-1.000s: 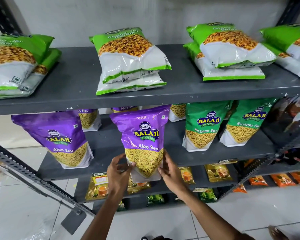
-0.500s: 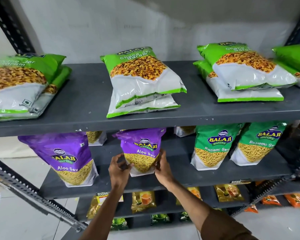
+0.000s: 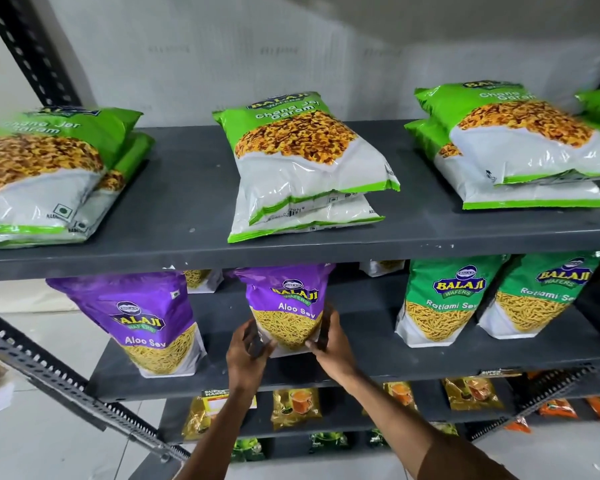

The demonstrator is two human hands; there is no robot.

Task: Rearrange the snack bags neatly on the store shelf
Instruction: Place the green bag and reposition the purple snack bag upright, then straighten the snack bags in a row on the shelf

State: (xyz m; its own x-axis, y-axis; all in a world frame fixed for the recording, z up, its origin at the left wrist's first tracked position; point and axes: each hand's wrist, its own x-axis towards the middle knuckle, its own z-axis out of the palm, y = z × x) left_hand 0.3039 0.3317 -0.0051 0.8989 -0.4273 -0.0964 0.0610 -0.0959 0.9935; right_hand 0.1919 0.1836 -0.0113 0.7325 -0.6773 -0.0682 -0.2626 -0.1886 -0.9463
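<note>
A purple Aloo Sev bag (image 3: 286,306) stands upright on the middle shelf (image 3: 378,362), its top under the upper shelf's edge. My left hand (image 3: 248,355) grips its lower left side and my right hand (image 3: 331,341) grips its lower right side. A second purple Aloo Sev bag (image 3: 146,323) stands to the left. Two green Ratlami Sev bags (image 3: 444,303) (image 3: 537,299) stand to the right. More bags sit partly hidden behind the front row.
Green and white Chana Jor Garam bags lie in stacks on the top shelf (image 3: 187,202): left (image 3: 39,178), middle (image 3: 302,161), right (image 3: 520,143). Small gold and orange packets (image 3: 295,407) fill the lower shelf. A perforated metal brace (image 3: 66,386) slants across the lower left.
Both hands have pushed the held Aloo Sev bag back and up onto the middle shelf. The camera has tilted upward, so the shelves sit lower in view.
</note>
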